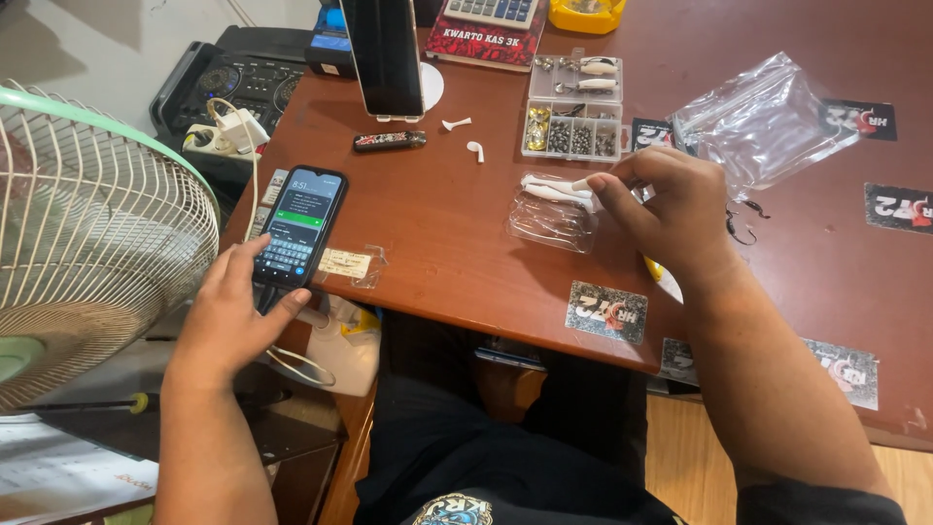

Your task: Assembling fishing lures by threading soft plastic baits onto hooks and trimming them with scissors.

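My left hand (228, 316) grips the lower end of a black smartphone (300, 226) with a lit screen, at the left edge of the brown table (437, 224). My right hand (671, 209) rests on the table and pinches a white soft fishing lure (554, 187) at its end. The lure lies on a small clear plastic bag (552, 219). Just beyond stands a clear compartment box (575, 107) with small hooks, weights and lures.
A larger clear bag (763, 122) lies right of the box, loose hooks (741, 224) beside my right hand. Two white earbuds (466, 136), a dark lighter (389, 141) and an upright dark phone (386, 53) sit further back. A green fan (92, 243) stands at left.
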